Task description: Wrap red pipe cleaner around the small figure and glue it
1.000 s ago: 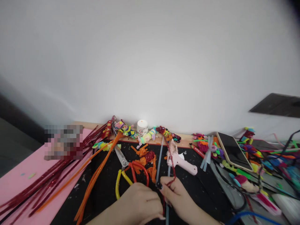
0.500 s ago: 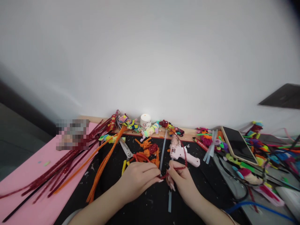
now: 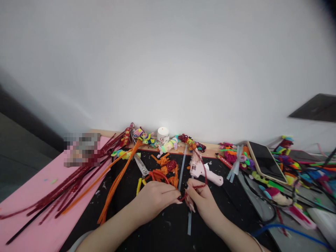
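Note:
My left hand (image 3: 157,199) and my right hand (image 3: 201,199) meet over the black mat, fingertips almost touching. Both pinch a dark red tinsel pipe cleaner (image 3: 204,171); its free length loops up past my right hand, in front of the pink glue gun (image 3: 207,173). Beyond my left hand lie scissors (image 3: 143,168) with red handles, beside orange pipe cleaner pieces (image 3: 164,161) and a red tinsel piece (image 3: 171,166). A clear glue stick (image 3: 189,223) shows below my right hand.
Long red pipe cleaners (image 3: 76,175) and orange ones (image 3: 115,185) lie at left. A white cup (image 3: 163,134) and small figures line the back edge. A phone (image 3: 266,161) and colourful pieces lie at right, with a blue cord (image 3: 286,229) in front.
My right hand's fingertips have shifted slightly left, closer to my left hand. The red pipe cleaner's loop has moved slightly left too.

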A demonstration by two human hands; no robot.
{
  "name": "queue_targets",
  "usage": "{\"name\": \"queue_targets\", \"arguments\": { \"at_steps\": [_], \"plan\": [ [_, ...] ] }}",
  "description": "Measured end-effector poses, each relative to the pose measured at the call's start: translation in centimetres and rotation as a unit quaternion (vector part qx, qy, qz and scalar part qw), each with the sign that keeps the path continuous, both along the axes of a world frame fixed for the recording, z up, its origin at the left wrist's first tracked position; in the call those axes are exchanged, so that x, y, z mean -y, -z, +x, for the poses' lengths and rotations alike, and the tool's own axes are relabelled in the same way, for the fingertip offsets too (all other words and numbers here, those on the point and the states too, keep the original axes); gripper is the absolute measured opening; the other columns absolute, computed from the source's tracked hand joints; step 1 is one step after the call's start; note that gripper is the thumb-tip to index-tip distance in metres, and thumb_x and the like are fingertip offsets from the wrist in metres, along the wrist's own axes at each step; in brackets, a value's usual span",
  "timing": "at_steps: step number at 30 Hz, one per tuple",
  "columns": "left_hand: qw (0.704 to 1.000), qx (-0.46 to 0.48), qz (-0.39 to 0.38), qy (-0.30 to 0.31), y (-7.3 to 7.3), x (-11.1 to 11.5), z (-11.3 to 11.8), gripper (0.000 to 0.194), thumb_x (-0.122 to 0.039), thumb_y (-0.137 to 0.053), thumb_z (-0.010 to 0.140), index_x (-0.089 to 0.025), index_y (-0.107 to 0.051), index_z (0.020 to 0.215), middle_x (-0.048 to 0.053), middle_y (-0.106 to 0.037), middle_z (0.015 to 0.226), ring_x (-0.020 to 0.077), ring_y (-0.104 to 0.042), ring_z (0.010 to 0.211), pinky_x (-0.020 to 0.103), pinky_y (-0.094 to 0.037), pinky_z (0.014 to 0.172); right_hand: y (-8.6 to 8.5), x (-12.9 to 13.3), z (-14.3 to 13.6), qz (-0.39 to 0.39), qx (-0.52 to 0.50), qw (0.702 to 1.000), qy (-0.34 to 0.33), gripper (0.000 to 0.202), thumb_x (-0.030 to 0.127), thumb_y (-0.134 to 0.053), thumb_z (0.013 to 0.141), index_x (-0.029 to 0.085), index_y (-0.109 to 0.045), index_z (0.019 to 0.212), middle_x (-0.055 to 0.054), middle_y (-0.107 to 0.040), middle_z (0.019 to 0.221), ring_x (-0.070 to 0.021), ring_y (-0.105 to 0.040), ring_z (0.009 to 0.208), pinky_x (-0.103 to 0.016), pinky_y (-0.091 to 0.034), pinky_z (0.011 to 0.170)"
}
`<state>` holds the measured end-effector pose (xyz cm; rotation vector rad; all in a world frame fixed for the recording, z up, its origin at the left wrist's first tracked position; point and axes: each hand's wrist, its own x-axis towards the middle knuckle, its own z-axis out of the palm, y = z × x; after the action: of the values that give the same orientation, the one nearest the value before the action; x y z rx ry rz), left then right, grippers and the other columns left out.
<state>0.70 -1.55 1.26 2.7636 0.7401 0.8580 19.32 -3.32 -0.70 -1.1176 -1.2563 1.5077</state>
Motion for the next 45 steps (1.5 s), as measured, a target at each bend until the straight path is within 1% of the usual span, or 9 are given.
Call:
{"name": "queue_targets", "arguments": {
  "at_steps": [11,15,20,25,30,36,41,43,45],
  "plan": [
    [0.999,0.016,-0.026,0.037,0.32,0.07,0.13,0.024,-0.024,-0.043,0.094,-0.015,-0.063,0.083,0.002,-0.066,0.069,0.012,-0.061,0.062,0.021,-0.045,0.059,0.36,-0.05,0.06,0.009,-0.018,1.0,-0.006,0.042,0.046,-0.056,0.084,0.021,-0.04,0.054,0.009,-0.04,0.038,-0.0059,-0.034,0.032,-0.02,-0.026,0.038],
    [0.995,0.048,-0.08,0.037,0.69,0.05,0.14,0.022,-0.023,-0.044,0.093,-0.016,-0.064,0.088,0.004,-0.069,0.077,0.0127,-0.063,0.068,0.021,-0.047,0.063,0.14,-0.05,0.07,0.016,-0.023,1.0,-0.001,0.042,0.046,-0.056,0.085,0.02,-0.041,0.055,0.009,-0.042,0.038,-0.0056,-0.034,0.031,-0.02,-0.025,0.037],
    [0.987,0.086,-0.139,0.004,0.94,-0.08,0.05,0.016,-0.021,-0.049,0.091,-0.017,-0.064,0.096,0.004,-0.07,0.087,0.0134,-0.064,0.08,0.021,-0.049,0.073,0.03,0.07,0.03,0.019,-0.03,0.999,0.013,0.043,0.047,-0.054,0.087,0.02,-0.042,0.056,0.008,-0.044,0.039,-0.0055,-0.034,0.032,-0.02,-0.025,0.038],
    [0.989,0.087,-0.123,0.006,0.72,-0.06,-0.02,0.016,-0.021,-0.05,0.09,-0.017,-0.064,0.097,0.005,-0.07,0.089,0.0134,-0.065,0.081,0.02,-0.049,0.072,0.3,0.08,0.09,0.004,-0.065,0.998,0.009,0.041,0.048,-0.054,0.086,0.02,-0.042,0.058,0.009,-0.042,0.04,-0.0062,-0.036,0.034,-0.02,-0.028,0.039],
    [0.994,0.064,-0.086,0.036,0.64,0.03,0.02,0.016,-0.023,-0.05,0.091,-0.018,-0.064,0.096,0.004,-0.07,0.09,0.013,-0.066,0.079,0.02,-0.049,0.069,0.19,0.04,0.08,0.002,-0.046,0.999,0.001,0.043,0.048,-0.055,0.086,0.02,-0.041,0.056,0.008,-0.042,0.039,-0.0061,-0.035,0.033,-0.02,-0.025,0.038],
    [0.994,0.072,-0.076,0.044,0.65,0.21,0.23,0.018,-0.023,-0.048,0.091,-0.017,-0.066,0.091,0.004,-0.071,0.083,0.0133,-0.066,0.073,0.02,-0.049,0.067,-0.09,-0.01,-0.01,0.006,-0.034,0.999,-0.008,0.043,0.048,-0.056,0.085,0.02,-0.041,0.055,0.009,-0.041,0.038,-0.0064,-0.035,0.033,-0.021,-0.027,0.039],
    [0.988,0.077,-0.121,0.053,0.66,0.23,0.32,0.019,-0.021,-0.048,0.091,-0.016,-0.067,0.09,0.005,-0.071,0.082,0.0137,-0.066,0.073,0.02,-0.05,0.067,0.16,-0.01,0.1,0.012,-0.036,0.999,-0.007,0.042,0.046,-0.055,0.086,0.019,-0.043,0.056,0.008,-0.043,0.039,-0.0065,-0.036,0.034,-0.021,-0.026,0.039],
    [0.982,0.104,-0.153,0.031,0.65,0.2,0.4,0.018,-0.021,-0.05,0.09,-0.016,-0.067,0.091,0.006,-0.071,0.083,0.0145,-0.066,0.076,0.021,-0.05,0.069,0.29,0.01,0.15,0.011,-0.043,0.999,0.006,0.042,0.046,-0.054,0.087,0.019,-0.044,0.056,0.007,-0.045,0.04,-0.0064,-0.036,0.034,-0.021,-0.025,0.038],
    [0.965,0.15,-0.213,-0.008,0.64,0.18,0.53,0.016,-0.02,-0.053,0.088,-0.016,-0.068,0.088,0.005,-0.071,0.079,0.0129,-0.065,0.067,0.021,-0.05,0.066,0.35,0.04,0.18,0.004,-0.054,0.998,0.017,0.041,0.047,-0.054,0.087,0.019,-0.045,0.058,0.007,-0.047,0.042,-0.0063,-0.035,0.034,-0.02,-0.024,0.037]
  ]
}}
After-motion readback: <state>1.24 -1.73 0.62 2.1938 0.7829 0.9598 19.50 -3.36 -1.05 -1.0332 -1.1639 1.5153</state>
